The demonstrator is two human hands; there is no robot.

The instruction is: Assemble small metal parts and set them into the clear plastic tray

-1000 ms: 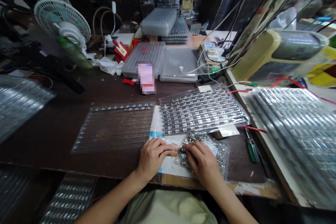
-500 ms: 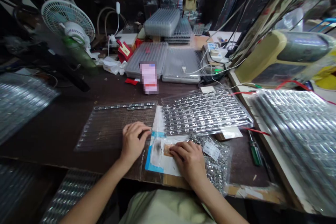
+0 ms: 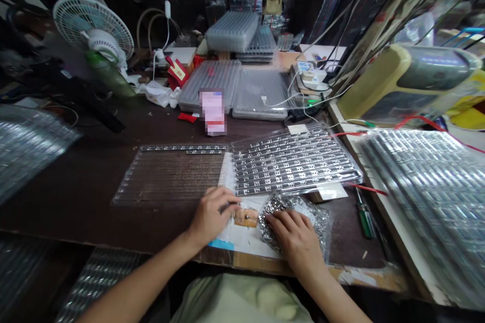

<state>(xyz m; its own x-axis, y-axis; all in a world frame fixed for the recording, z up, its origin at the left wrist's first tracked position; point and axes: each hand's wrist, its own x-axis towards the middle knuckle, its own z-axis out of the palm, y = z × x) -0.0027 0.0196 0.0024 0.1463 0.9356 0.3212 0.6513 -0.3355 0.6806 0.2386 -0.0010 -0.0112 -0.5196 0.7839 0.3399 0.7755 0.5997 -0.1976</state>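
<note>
Pinched between thumb and fingertips of the left hand [image 3: 210,223], a thin dark sliver [image 3: 228,207], too small to name, lying roughly side to side; fingers closed together on it. Spread over a clear bag of small silver metal parts [image 3: 293,212], the right hand [image 3: 294,242], fingers apart and lying flat, no pinch visible. Between the two hands, a small tan pad [image 3: 245,217] on a white paper sheet [image 3: 246,245], long axis running from 9 to 3; pad at 3 o'clock from the left fingertips, at 9 o'clock from the right ones and just beside them both, left hand only slightly nearer. At 1 o'clock from the pad, a clear blister tray [image 3: 295,159] packed with rows of silver strips; at 10 o'clock, a second tray [image 3: 168,179] with two strips [image 3: 182,149] along its far edge; at 3 o'clock beyond the bag, a green-handled screwdriver [image 3: 364,219].
</note>
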